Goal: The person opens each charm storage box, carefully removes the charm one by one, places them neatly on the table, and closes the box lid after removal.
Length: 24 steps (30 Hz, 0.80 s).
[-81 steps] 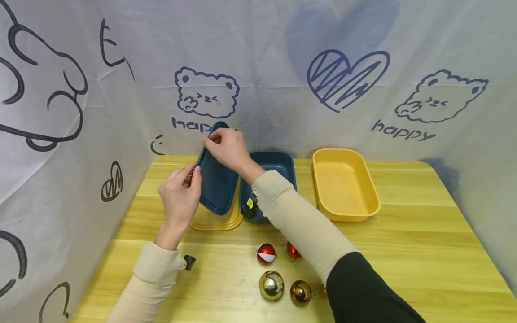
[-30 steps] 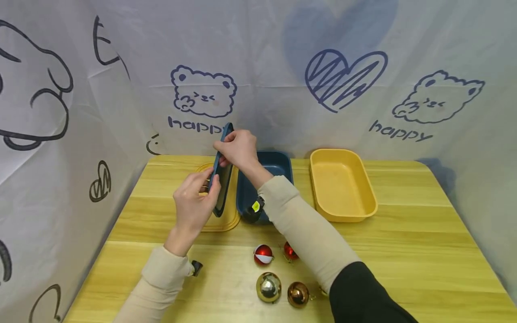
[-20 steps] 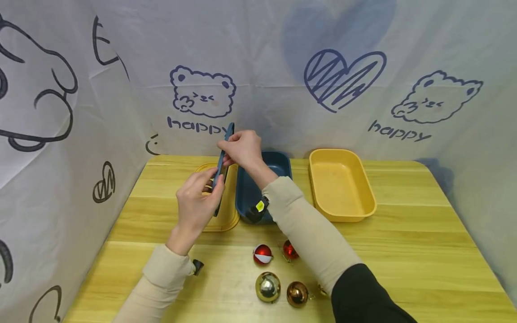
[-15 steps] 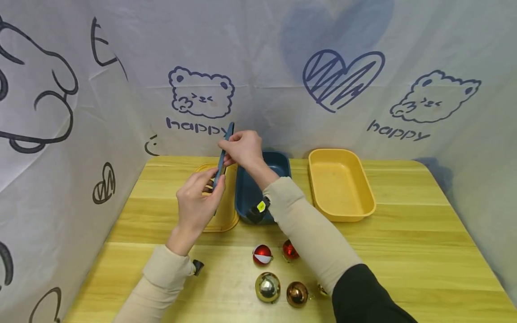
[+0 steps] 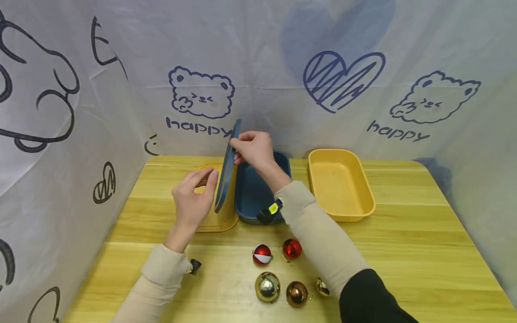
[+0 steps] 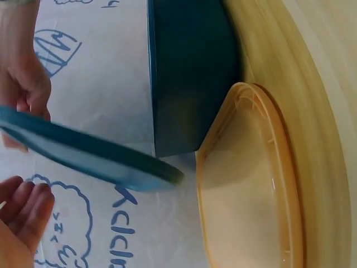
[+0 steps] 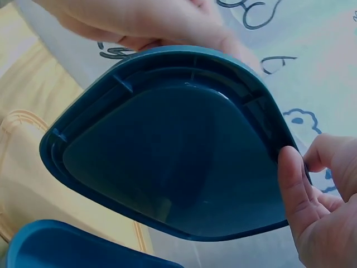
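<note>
A dark blue lid [image 5: 228, 175] is held on edge above the table, its ribbed underside facing the right wrist view. My right hand [image 5: 258, 150] pinches its far end between thumb and fingers. Just left of the lid is my left hand [image 5: 191, 197], its fingers loosely bent and holding nothing; a gap separates it from the lid in the left wrist view. Below them a yellow lid [image 5: 218, 224] lies on the table with its raised rim up. Beside it, partly behind my right wrist, stands the blue box [image 5: 250, 193], open at the top.
An open yellow box [image 5: 343, 184] stands to the right. In front are a red-and-white bauble [image 5: 262, 254], a red bauble [image 5: 292, 248], a large gold bauble [image 5: 267, 286], a bronze bauble [image 5: 296, 294] and a small gold bauble [image 5: 322, 287]. A white printed cloth [image 5: 266, 103] hangs behind.
My left hand has let go of the blue lid and drawn slightly left. The right hand has shifted right with the lid, uncovering more of the red and small gold baubles.
</note>
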{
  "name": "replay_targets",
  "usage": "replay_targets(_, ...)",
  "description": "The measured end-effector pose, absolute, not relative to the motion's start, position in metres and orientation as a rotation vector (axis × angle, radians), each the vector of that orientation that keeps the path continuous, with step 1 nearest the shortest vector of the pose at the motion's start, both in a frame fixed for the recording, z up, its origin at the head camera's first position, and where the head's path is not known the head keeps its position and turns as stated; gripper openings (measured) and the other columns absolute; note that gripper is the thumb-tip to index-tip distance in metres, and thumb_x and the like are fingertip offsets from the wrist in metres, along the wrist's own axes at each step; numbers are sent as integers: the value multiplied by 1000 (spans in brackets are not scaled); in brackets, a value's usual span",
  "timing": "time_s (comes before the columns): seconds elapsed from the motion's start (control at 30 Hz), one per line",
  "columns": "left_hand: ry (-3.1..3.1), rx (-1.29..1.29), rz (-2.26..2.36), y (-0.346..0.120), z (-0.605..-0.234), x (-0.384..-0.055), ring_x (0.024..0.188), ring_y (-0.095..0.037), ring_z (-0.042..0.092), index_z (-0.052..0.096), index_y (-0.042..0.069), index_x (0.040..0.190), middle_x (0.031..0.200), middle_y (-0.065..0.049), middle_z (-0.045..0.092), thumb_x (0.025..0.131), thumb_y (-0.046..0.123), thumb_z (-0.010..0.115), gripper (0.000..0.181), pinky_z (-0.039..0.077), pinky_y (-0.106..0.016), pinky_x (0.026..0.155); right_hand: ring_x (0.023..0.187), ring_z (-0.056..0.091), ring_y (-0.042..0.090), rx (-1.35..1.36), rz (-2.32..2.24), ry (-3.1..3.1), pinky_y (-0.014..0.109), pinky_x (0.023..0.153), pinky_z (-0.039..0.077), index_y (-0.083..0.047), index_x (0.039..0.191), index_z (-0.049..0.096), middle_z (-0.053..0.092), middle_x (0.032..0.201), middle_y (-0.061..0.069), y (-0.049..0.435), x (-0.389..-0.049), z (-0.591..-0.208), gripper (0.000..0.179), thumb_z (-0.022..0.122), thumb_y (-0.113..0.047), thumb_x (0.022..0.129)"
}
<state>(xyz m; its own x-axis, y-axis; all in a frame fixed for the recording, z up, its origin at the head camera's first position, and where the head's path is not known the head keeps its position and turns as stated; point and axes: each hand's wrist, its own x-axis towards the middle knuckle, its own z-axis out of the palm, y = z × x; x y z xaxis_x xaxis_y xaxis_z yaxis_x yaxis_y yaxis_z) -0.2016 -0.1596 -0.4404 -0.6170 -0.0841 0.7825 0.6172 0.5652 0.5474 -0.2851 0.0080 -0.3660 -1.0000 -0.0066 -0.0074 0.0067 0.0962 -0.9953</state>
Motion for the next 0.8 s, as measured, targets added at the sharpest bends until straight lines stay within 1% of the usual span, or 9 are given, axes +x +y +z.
replay_targets(0.1,-2082,-325,-1130,-164,-442,-204,86,-33,79,80,-6,111,103,-21,80,97,9,75,21,64,-38,77,48,65,15,-33,-2124,2290,34,56,63,0,97,75,70,70,9,16,-284,-368,12,74,-11,93)
replay_targets(0.2,-2239,-227,-1220,-168,-445,-207,94,-36,78,78,-6,119,110,-22,79,101,14,72,28,64,-47,81,49,65,15,-60,-2145,2255,36,59,64,0,103,75,71,74,8,26,-283,-371,15,74,-12,94)
replay_targets(0.27,-2357,-165,-1298,-171,-447,-209,101,-36,77,75,-4,125,116,-22,78,103,19,69,33,64,-49,84,50,65,15,-74,-2156,2245,37,61,64,0,106,75,70,76,8,32,-282,-374,17,74,-12,94)
replay_targets(0.3,-2413,-134,-1327,-172,-448,-210,103,-35,76,74,-3,128,118,-21,78,104,22,68,35,64,-48,85,50,64,15,-79,-2165,2241,38,62,64,0,106,75,70,76,7,35,-281,-375,17,74,-13,95)
replay_targets(0.4,-2547,-60,-1380,-173,-452,-215,110,-34,75,72,1,134,125,-19,76,107,28,63,40,62,-38,81,50,63,15,-113,-2194,2234,36,62,64,0,104,75,68,74,6,45,-279,-380,16,74,-13,96)
replay_targets(0.53,-2630,-3,-1441,-171,-459,-221,101,-37,76,69,2,138,122,-21,77,107,32,62,44,54,-24,65,49,62,14,-162,-2247,2210,30,56,61,2,101,74,66,70,4,56,-278,-388,14,74,-12,96)
replay_targets(0.63,-2649,15,-1478,-168,-463,-224,92,-37,76,69,1,138,117,-23,77,107,31,62,44,52,-22,59,48,60,13,-175,-2292,2188,27,53,59,4,101,73,66,69,3,63,-277,-393,14,74,-10,96)
replay_targets(0.73,-2646,28,-1483,-164,-466,-226,91,-36,76,70,2,137,117,-22,78,107,29,63,42,52,-23,59,48,60,13,-178,-2317,2167,26,52,58,5,103,73,67,70,2,69,-276,-396,15,74,-9,97)
replay_targets(0.8,-2638,30,-1501,-162,-468,-228,94,-36,76,70,2,137,118,-22,78,107,28,63,41,52,-22,60,50,60,12,-169,-2318,2160,25,53,58,5,104,73,68,71,1,72,-275,-397,16,73,-10,97)
